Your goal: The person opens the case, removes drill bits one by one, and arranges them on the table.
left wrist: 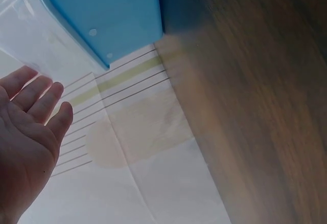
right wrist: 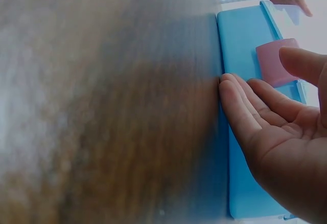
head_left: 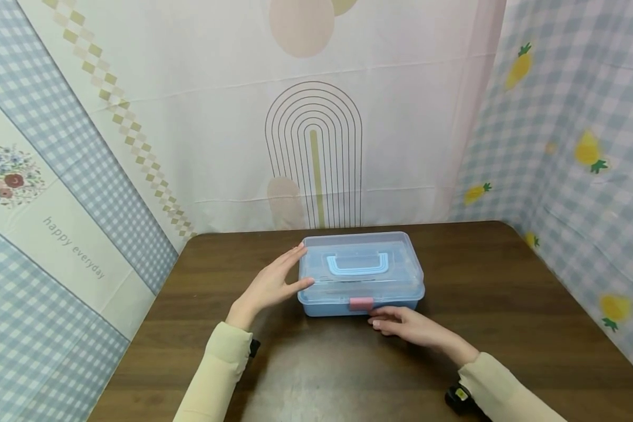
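Observation:
A blue plastic storage box (head_left: 327, 309) with a clear lid (head_left: 311, 287) stands on the table, its lid down. On the lid is a light blue handle (head_left: 357, 268), and a pink latch (head_left: 361, 303) sits at the front. My left hand (head_left: 274, 284) is at the box's left side, fingers spread and fairly straight, fingertips right at the lid's edge. In the right wrist view, my right hand (right wrist: 281, 132) lies along the box's blue front wall, its fingers slightly bent and its thumb overlapping the pink latch (right wrist: 275, 63).
The box stands towards the back of the dark brown wooden table (head_left: 316, 369). Behind it hangs a pale patterned cloth (head_left: 232, 146), with checked cloth (head_left: 575, 193) on the right side. A black wrist camera (head_left: 458, 400) shows at the right sleeve.

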{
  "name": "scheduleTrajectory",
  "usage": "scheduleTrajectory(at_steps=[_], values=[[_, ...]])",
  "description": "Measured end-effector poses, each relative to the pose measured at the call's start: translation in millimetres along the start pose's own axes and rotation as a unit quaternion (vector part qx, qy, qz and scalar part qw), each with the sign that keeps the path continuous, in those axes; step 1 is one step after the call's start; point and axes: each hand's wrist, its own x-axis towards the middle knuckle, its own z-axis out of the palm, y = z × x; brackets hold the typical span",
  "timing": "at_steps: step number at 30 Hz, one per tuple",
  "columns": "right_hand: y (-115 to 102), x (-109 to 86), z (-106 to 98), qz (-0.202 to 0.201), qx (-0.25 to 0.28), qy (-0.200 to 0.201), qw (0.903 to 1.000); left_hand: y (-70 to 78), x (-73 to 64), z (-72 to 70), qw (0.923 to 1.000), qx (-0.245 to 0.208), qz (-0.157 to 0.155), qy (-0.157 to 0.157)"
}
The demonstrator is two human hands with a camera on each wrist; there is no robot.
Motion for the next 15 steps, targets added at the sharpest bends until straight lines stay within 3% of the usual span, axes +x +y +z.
scheduleTrajectory(at_steps=[6, 15], values=[[3.8, 2.9, -2.8, 0.019, 0.032, 0.014, 0.9992, 0.2, 1.5, 1.9, 0.9999, -0.008, -0.01, 0.002], [7.2, 6.8, -8.3, 0.02, 0.026, 0.014, 0.9994, -1.5, 5.9, 6.5, 0.9999, -0.009, -0.011, 0.008]])
